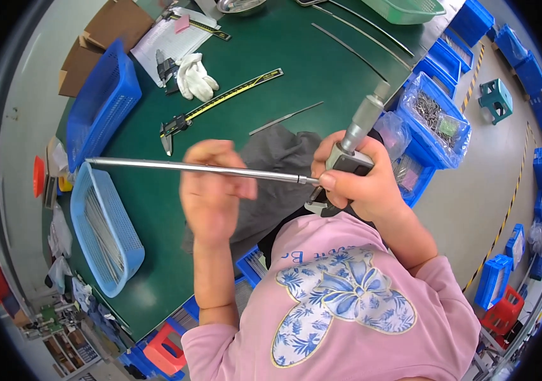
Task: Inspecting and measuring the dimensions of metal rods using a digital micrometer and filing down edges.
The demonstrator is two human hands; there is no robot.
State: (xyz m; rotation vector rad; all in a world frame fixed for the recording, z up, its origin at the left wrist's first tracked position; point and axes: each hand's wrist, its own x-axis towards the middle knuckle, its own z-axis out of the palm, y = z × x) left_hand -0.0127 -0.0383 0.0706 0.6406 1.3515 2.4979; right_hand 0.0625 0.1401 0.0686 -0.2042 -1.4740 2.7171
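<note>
Your right hand (360, 181) is clamped round a micrometer (353, 149), its left end meeting the long steel rod (195, 167) your left hand (211, 190) pinches closed. You look mid-measurement; next, judge the thimble needs a gentle turn with the rod kept square

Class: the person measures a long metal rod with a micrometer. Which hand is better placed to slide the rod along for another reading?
Probably the left. The left hand already grips the rod mid-length, while the right hand is busy holding the micrometer at the rod's end.
</note>
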